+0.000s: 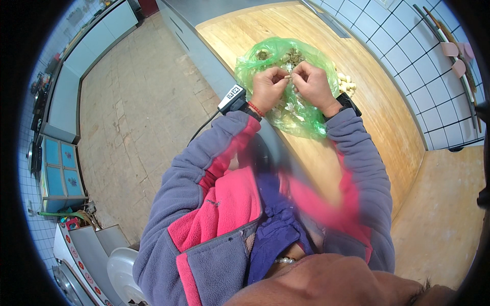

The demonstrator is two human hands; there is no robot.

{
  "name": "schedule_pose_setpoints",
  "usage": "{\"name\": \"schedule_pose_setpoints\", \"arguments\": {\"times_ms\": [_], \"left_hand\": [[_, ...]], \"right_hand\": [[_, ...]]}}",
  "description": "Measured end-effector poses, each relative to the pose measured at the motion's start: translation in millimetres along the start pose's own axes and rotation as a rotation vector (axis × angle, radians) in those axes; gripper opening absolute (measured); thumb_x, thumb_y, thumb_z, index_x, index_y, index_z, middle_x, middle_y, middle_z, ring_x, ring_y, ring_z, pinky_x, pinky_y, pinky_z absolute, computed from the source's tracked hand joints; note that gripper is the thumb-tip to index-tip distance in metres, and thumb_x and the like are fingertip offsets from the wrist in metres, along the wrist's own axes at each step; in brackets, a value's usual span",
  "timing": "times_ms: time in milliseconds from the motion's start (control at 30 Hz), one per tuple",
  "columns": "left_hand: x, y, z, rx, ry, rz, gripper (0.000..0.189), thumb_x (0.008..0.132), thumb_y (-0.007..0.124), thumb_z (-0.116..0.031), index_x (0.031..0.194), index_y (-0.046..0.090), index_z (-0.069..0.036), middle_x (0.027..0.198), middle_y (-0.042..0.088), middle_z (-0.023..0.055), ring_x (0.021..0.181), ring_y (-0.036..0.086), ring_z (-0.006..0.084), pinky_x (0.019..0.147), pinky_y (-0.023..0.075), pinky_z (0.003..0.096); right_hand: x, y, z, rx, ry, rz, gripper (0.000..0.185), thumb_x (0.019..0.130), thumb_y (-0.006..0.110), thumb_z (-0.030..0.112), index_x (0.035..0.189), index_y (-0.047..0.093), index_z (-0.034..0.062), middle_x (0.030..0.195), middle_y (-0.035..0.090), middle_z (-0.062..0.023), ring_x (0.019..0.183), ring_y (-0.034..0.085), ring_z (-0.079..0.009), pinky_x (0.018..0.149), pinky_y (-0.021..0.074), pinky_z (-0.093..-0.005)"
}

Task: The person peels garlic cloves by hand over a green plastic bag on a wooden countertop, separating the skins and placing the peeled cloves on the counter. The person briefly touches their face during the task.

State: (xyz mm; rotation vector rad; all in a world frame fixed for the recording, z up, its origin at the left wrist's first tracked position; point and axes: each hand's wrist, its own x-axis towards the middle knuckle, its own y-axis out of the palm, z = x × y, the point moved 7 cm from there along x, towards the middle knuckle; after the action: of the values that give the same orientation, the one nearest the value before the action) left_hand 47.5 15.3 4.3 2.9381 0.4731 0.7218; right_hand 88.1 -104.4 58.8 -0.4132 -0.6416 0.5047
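Over a green plastic bag (310, 124) on the wooden worktop, both my hands meet, fingertips close together. My left hand (271, 86) pinches a small pale piece, probably a garlic clove (287, 77), between thumb and fingers. My right hand (312, 82) is bent in beside it, thumb and forefinger drawn together at the same piece; whether it grips the piece is hard to see. Papery white skins (291, 109) lie on the bag below my hands. Dry brown root clumps (294, 56) lie at its far side. Peeled pale cloves (346, 84) are heaped right of the bag.
The wooden worktop (367, 114) runs along a white tiled wall (405, 72), with a metal strip (329, 23) at its back. A device with a cable (232, 97) is at my left wrist. Tools hang on the wall at right. Floor and cabinets (90, 44) extend left.
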Motion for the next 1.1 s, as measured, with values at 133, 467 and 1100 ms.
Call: {"name": "schedule_pose_setpoints", "arguments": {"times_ms": [133, 467, 1100], "left_hand": [[-2.7, 0.5, -3.1, 0.135, 0.02, 0.011, 0.005, 0.079, 0.061, 0.002, 0.084, 0.062, 0.003, 0.072, 0.063, 0.0007, 0.066, 0.056, 0.003, 0.055, 0.0447, 0.019], [-5.0, 3.1, -4.9, 0.206, 0.092, 0.034, 0.007, 0.078, 0.061, 0.002, 0.085, 0.062, 0.002, 0.072, 0.064, 0.0021, 0.066, 0.058, 0.006, 0.057, 0.0469, 0.0214], [-2.6, 2.5, -0.7, -0.201, -0.182, 0.075, 0.007, 0.081, 0.063, 0.0, 0.087, 0.062, 0.003, 0.07, 0.062, 0.0045, 0.056, 0.056, 0.0084, 0.051, 0.0449, 0.0214]], "right_hand": [[-1.1, 0.7, 4.9, -0.083, 0.022, 0.022, 0.008, 0.076, 0.059, 0.007, 0.073, 0.057, -0.0012, 0.062, 0.058, -0.0123, 0.055, 0.057, -0.0223, 0.052, 0.0449, -0.032], [-6.1, 4.2, 27.5, -0.434, -0.142, -0.085, 0.009, 0.072, 0.058, 0.008, 0.069, 0.053, 0.001, 0.063, 0.057, -0.0191, 0.063, 0.058, -0.0384, 0.059, 0.046, -0.0465], [-0.8, -7.7, 5.2, -0.215, 0.013, -0.112, 0.009, 0.072, 0.059, 0.007, 0.069, 0.054, -0.0002, 0.056, 0.053, -0.0125, 0.051, 0.052, -0.0197, 0.049, 0.0427, -0.0317]]}}
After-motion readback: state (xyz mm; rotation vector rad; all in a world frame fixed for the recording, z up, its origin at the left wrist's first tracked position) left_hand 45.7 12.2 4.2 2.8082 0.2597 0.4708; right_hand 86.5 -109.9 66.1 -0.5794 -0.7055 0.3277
